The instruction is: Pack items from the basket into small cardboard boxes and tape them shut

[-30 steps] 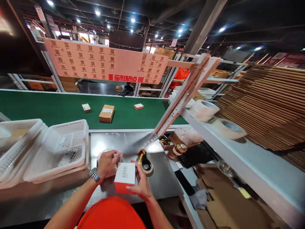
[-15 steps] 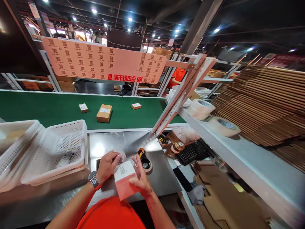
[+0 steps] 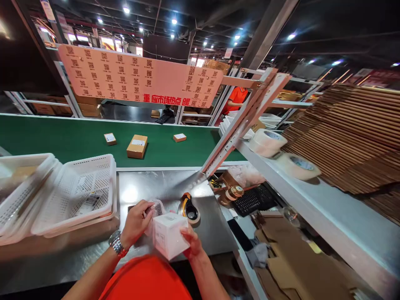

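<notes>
My right hand (image 3: 191, 241) grips a small white box (image 3: 170, 236) by its right side, fingers behind and thumb in front. The box is tilted, with printing on its faces. Left of it, my left hand (image 3: 136, 223) is closed with thumb and fingertips on a clear plastic wrap (image 3: 158, 206), which looks like bubble wrap. Part of the wrap is hidden behind the box. Just beyond my right hand, an orange and black tape dispenser (image 3: 189, 208) lies on the metal table (image 3: 212, 233).
White perforated baskets (image 3: 114, 183) stand at the left, one holding a labelled packet. Behind the table runs a green conveyor (image 3: 162, 154) with a larger carton (image 3: 136, 146) and two small ones. A slanted post (image 3: 240, 121) and a shelf (image 3: 337, 212) with tape rolls and stacked cardboard border the right.
My right hand has turned the white box, so another printed face shows, and now grips its right side. My left hand stays beside it at the plastic wrap.
</notes>
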`<state>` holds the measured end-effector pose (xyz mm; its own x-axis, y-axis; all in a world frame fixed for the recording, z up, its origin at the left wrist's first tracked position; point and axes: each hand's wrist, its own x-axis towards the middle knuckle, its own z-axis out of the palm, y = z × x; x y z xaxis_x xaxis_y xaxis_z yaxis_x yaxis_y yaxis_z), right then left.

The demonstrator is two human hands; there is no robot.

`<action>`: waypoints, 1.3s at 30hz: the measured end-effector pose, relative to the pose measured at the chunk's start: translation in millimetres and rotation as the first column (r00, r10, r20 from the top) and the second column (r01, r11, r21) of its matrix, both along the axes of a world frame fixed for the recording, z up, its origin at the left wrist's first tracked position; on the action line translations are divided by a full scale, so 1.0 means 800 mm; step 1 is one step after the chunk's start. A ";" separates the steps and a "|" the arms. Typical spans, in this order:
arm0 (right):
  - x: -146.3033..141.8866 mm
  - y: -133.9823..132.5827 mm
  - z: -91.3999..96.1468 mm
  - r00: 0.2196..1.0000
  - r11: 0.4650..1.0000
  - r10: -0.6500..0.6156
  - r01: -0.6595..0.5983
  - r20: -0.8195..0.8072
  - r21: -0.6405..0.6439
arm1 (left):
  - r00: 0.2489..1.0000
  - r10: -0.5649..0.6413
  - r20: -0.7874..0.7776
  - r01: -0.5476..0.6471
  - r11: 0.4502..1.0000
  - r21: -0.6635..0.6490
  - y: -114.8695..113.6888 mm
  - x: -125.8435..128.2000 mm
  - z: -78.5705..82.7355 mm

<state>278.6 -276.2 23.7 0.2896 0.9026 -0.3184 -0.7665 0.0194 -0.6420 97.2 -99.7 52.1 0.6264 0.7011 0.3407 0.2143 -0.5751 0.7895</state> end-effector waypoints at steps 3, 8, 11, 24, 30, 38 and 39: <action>0.004 0.007 -0.011 0.979 0.976 -0.203 0.202 -0.001 -0.085 | 0.999 0.022 -0.049 -0.021 1.000 0.021 -0.006 -0.013 -0.010; 0.006 0.013 -0.022 0.904 0.909 -0.404 0.414 0.139 -0.048 | 0.996 -0.014 -0.091 -0.001 0.986 -0.165 -0.024 -0.009 -0.018; 0.003 0.008 -0.028 0.896 0.936 -0.345 0.352 0.279 0.027 | 0.996 0.021 -0.087 -0.049 0.941 -0.334 -0.028 0.004 -0.013; -0.011 0.001 -0.039 0.707 0.979 -0.176 0.197 0.685 0.048 | 0.983 0.111 0.149 -0.007 0.825 -0.565 -0.048 0.011 -0.008; -0.033 0.003 -0.034 0.520 0.974 -0.149 0.223 0.841 0.035 | 0.976 0.099 0.195 0.114 0.533 -0.839 -0.071 -0.005 -0.032; -0.021 -0.002 -0.016 0.709 0.986 -0.137 0.168 0.692 0.024 | 0.943 0.267 0.197 0.136 0.232 -0.963 -0.069 -0.030 -0.011; -0.022 -0.001 -0.015 0.720 0.982 -0.140 0.186 0.680 0.005 | 0.939 0.257 0.229 0.188 0.175 -0.967 -0.070 -0.037 -0.009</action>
<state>260.9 -276.9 11.8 0.5896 0.8070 -0.0327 -0.1194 0.0470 -0.9917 67.8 -156.1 44.6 0.6211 0.6077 -0.4949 -0.1347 0.7049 0.6964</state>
